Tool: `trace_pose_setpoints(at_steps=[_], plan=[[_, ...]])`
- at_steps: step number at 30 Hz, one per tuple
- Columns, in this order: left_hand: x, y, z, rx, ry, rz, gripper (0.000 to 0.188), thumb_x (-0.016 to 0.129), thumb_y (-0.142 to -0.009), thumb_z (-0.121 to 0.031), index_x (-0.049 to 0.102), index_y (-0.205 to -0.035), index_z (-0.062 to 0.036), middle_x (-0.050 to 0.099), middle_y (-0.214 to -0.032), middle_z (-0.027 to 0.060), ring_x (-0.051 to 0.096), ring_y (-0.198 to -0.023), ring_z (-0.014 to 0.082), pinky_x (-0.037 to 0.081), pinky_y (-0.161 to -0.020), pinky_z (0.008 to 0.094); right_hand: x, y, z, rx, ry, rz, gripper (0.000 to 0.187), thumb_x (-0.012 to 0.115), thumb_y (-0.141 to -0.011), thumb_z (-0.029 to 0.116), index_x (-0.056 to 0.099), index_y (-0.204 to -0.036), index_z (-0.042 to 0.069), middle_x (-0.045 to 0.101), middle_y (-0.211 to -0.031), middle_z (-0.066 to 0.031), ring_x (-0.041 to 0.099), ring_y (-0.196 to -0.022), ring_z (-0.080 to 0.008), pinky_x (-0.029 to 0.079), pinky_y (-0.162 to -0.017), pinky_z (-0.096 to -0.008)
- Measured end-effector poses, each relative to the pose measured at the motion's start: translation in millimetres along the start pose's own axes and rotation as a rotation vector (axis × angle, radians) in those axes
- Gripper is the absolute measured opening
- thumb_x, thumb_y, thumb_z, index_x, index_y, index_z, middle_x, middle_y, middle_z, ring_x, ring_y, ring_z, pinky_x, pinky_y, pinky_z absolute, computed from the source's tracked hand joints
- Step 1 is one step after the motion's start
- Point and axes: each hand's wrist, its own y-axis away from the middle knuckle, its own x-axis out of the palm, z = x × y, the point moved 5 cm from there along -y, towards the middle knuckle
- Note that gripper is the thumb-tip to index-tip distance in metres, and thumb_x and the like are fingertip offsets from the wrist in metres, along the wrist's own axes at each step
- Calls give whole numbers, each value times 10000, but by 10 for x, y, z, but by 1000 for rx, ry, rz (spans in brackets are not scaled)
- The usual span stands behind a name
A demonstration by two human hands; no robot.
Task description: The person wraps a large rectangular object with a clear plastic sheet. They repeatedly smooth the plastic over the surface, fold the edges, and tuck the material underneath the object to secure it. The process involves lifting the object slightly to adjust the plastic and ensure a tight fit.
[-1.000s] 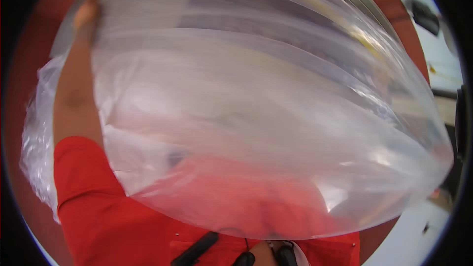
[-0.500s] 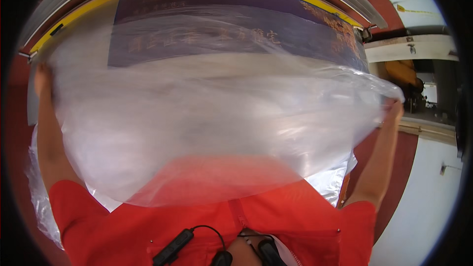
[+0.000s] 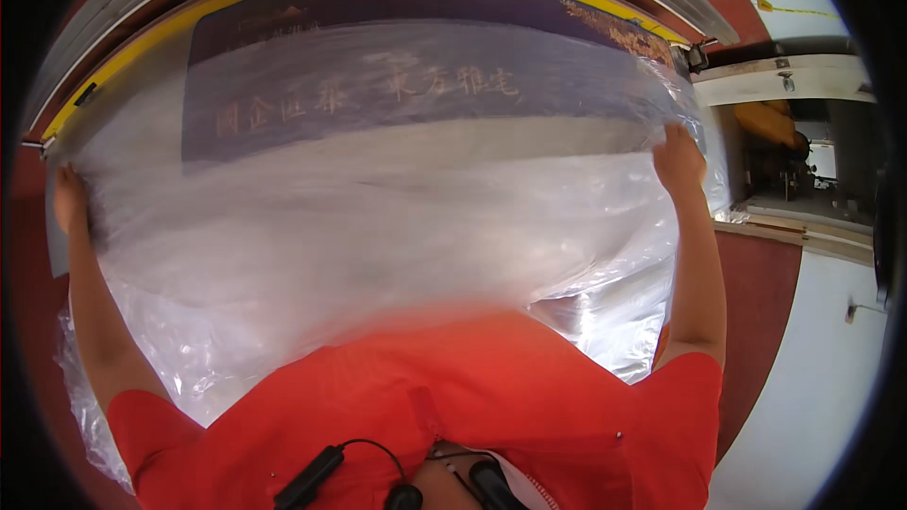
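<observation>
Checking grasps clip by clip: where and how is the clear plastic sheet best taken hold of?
Probably by opposite side margins, the left hand coming from the left and the right hand from the right. The clear plastic sheet is wide, thin and creased, so a hold on one side would likely let it sag.

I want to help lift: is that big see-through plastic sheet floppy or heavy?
The clear plastic sheet is probably floppy, since it wrinkles freely. It's likely light for its size, looking thin enough that the purple panel shows through.
</observation>
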Motion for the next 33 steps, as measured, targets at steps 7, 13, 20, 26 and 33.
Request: trace_pose_setpoints(at_steps=[7,13,20,26,33], plan=[[17,-23,146,43,69,-14,370,332,-844,-387,478,-918,-55,515,-928,215,471,-866,405,384,-700,450,55,-633,670,-222,-294,-433,543,424,-815,409,342,-1227,65,289,-1295,-122,222,-1218,-277,182,-976,-409],[206,-67,1029,33,436,-34,345,407,-839,-348,490,-985,-47,542,-934,130,511,-871,269,395,-750,351,-98,-200,1370,-400,-321,-499,484,409,-828,370,381,-1201,64,347,-1268,-90,271,-1202,-252,176,-972,-418],[-794,325,1479,193,812,163,327,401,-861,-191,429,-1130,-8,481,-1070,71,433,-1001,168,326,-870,280,-209,-782,1068,-197,-510,-692,225,578,-743,259,600,-868,73,568,-880,-89,506,-855,-257,393,-753,-325],[-990,421,1335,196,498,99,342,411,-853,-159,407,-1147,17,489,-1069,84,457,-983,190,333,-870,276,-385,-607,1302,-374,-184,-873,134,533,-786,209,536,-779,76,535,-708,-61,493,-677,-195,401,-613,-308],[-153,-416,712,-85,696,-134,353,412,-840,-284,536,-978,16,563,-897,73,505,-780,148,396,-713,278,-274,-727,941,-195,-817,-665,160,453,-810,157,459,-769,2,543,-671,-168,535,-608,-316,423,-555,-341]])
